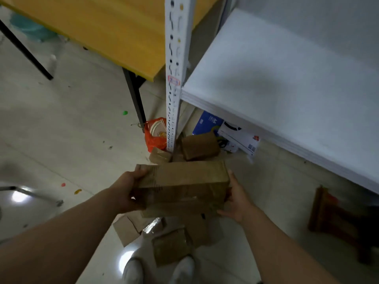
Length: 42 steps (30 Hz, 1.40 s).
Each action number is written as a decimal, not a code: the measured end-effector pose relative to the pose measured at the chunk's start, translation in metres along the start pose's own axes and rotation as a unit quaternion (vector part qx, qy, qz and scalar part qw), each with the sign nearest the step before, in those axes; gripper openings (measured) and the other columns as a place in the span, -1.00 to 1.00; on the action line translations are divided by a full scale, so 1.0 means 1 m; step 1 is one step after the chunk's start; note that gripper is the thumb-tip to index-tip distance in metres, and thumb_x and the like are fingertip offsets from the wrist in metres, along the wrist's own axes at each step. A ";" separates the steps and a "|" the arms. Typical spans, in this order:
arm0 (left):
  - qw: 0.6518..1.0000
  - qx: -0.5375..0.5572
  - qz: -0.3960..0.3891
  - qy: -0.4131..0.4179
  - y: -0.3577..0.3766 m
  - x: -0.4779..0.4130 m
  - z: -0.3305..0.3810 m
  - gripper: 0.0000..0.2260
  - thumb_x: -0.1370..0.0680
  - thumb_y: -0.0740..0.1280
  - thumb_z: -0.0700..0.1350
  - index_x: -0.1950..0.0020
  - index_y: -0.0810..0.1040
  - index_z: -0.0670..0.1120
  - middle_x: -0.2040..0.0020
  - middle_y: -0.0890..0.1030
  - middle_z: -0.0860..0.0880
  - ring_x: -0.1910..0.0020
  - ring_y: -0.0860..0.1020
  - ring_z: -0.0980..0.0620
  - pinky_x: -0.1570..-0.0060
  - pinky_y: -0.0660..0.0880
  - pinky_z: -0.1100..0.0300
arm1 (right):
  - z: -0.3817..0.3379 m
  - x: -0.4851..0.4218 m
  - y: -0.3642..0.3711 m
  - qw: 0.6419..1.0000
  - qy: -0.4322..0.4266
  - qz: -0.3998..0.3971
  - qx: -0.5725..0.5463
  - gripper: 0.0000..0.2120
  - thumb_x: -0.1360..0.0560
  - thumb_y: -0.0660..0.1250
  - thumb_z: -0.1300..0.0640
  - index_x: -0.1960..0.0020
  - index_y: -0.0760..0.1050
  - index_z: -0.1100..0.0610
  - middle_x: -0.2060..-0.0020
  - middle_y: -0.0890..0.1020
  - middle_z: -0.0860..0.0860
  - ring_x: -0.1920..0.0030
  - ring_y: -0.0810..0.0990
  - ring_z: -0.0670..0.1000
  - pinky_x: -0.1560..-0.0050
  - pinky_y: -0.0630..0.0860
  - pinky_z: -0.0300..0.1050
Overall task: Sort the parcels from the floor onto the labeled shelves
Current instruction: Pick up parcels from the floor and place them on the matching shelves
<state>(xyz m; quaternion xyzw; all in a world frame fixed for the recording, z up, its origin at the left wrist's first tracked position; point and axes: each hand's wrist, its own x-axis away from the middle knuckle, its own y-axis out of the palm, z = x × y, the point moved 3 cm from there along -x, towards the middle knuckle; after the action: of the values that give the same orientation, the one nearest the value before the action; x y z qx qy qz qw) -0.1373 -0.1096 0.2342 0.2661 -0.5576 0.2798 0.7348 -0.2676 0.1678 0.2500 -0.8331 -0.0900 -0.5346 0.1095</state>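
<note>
From my remote seat the white shelf (287,89) filled the right of the head view, its bare board higher than the hands and running away up and to the right. Left of it stood the yellow table (102,27), and between the two rose the shelf's perforated upright (174,58).

Lower and central was the long parcel (184,181), clear of the floor. It was carried crosswise in front of the body, its long axis running left to right and nearly square to the shelf's front edge. The left hand (127,187) gripped its left end with the fingers curled over the top corner. The right hand (235,199) clasped the right end, thumb up the end face and fingers reaching beneath. So the hands were well apart, both clamped on the one parcel.

The shelf lay ahead and to the right, so the right hand was the nearer. I judged the right end would go in first, or the parcel would have to swing to lie along the board.

More parcels (172,244) lay on the floor under it, with a small one (200,145) by the upright's foot. A red label (174,80) on the upright was too blurred to read
</note>
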 end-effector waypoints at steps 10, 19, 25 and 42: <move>0.991 -0.021 -0.126 0.030 -0.009 0.256 0.062 -0.22 -0.32 0.39 0.42 -0.26 0.45 -0.17 -0.30 0.48 -0.23 -0.27 0.44 -0.41 -0.01 0.44 -0.45 | -0.098 0.262 -0.020 0.992 -0.069 -0.078 -0.072 -0.44 -0.37 0.42 -0.39 0.00 0.72 0.09 -0.01 0.70 0.20 0.03 0.70 0.24 0.08 0.63 0.26; 0.938 -0.026 -0.304 0.162 0.003 0.410 0.109 -0.63 -0.47 0.40 -0.06 -0.22 0.64 -0.20 -0.18 0.65 -0.23 -0.08 0.65 -0.22 -0.07 0.55 -0.16 | -0.167 0.433 -0.033 0.945 -0.321 -0.055 -0.026 -0.86 -0.48 0.30 0.23 0.00 0.57 0.07 0.00 0.60 0.13 -0.05 0.53 0.18 -0.18 0.49 0.27; 0.888 -0.074 -0.368 0.267 0.007 0.467 0.131 -0.63 -0.47 0.36 -0.25 -0.28 0.53 -0.26 -0.17 0.63 -0.28 -0.09 0.64 -0.26 -0.06 0.58 -0.17 | -0.183 0.490 -0.053 0.920 -0.387 -0.048 -0.050 -0.90 -0.52 0.32 0.11 -0.01 0.56 0.05 0.20 0.62 -0.01 0.17 0.57 0.06 0.14 0.54 0.03; 0.765 -0.149 -0.467 0.417 0.052 0.553 0.171 -0.10 -0.02 0.69 -0.25 -0.34 0.46 -0.20 -0.16 0.61 -0.26 -0.16 0.59 -0.29 -0.12 0.53 -0.21 | -0.243 0.582 -0.082 0.861 -0.505 -0.046 -0.037 -0.14 -0.22 0.63 -0.10 -0.43 0.35 -0.08 -0.17 0.69 0.00 -0.15 0.68 0.07 -0.14 0.61 0.14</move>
<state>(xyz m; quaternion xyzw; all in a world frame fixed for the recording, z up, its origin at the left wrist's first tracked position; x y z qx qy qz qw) -0.1660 -0.1299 0.8145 0.2384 -0.0375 -0.1013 0.9651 -0.2612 0.1974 0.8853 -0.9873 -0.1515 -0.0477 -0.0065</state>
